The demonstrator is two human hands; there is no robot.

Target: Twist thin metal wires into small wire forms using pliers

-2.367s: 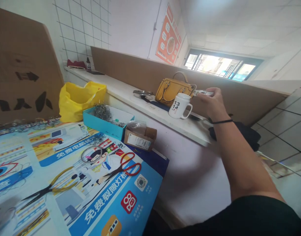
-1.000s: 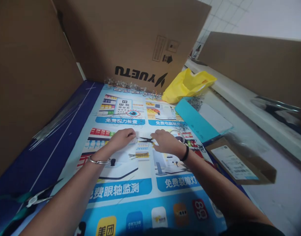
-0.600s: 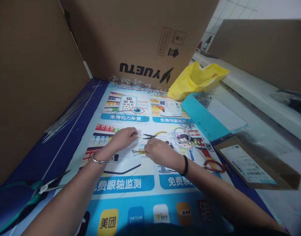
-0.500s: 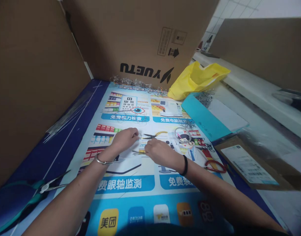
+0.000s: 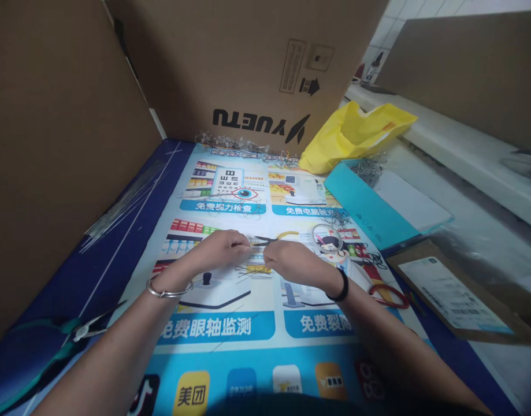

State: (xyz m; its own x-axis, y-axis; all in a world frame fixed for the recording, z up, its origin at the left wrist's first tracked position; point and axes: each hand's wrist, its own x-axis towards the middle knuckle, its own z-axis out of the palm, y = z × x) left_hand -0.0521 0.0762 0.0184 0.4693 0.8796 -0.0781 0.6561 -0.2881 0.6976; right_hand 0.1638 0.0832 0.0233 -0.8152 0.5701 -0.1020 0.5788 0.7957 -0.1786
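My left hand [image 5: 225, 249], a silver bangle on its wrist, is closed in a pinch above the printed sheet. A small loop of thin wire [image 5: 249, 238] shows at its fingertips. Just to the right, my right hand [image 5: 293, 263], with a black band on the wrist, has its fingers pressed together; what they hold is hidden or too fine to make out. The two hands are slightly apart. Right behind them lie pliers [image 5: 271, 239] with dark jaws and a yellow handle. Short loose wires [image 5: 248, 270] rest on the sheet below the hands.
Cardboard panels [image 5: 248, 58] stand at the left and back. Tangled wire bits [image 5: 234, 143] line the back edge. At right are a yellow bag [image 5: 352, 138], a blue folder [image 5: 364, 202], a wire coil [image 5: 327, 238] and a brown parcel [image 5: 460, 294]. Green-handled cutters [image 5: 61, 341] lie at left.
Both hands remain pinched close together; my left wrist has shifted left and my right hand a little to the right. The view has turned slightly.
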